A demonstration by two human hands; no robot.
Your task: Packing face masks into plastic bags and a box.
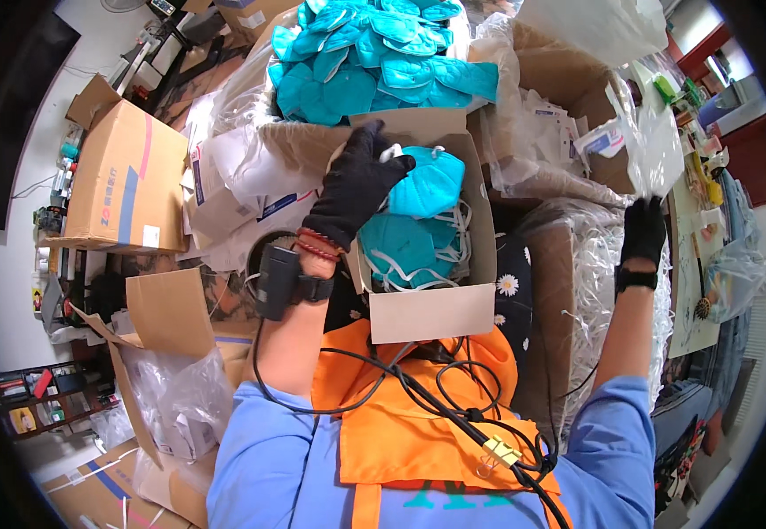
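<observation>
My left hand (356, 189), in a black glove, closes on the left edge of a teal cup-shaped face mask (436, 182) above an open cardboard box (431, 315). Inside that box, more teal masks (401, 247) lie with their white straps tangled. Over on the right, my right hand (646, 234), also gloved in black, pinches the lower end of a clear plastic bag (654, 150). The bag stretches upward from the fingertips. Just which part of the mask the left fingers grip is partly hidden by the glove.
A lined container heaped with teal masks (339, 79) stands beyond the box. Right of it is a carton (568, 75) with plastic and packets. White strips fill a plastic-lined box (603, 291) under my right arm. Cartons (127, 176) stand left; black cables (436, 397) cross my orange apron.
</observation>
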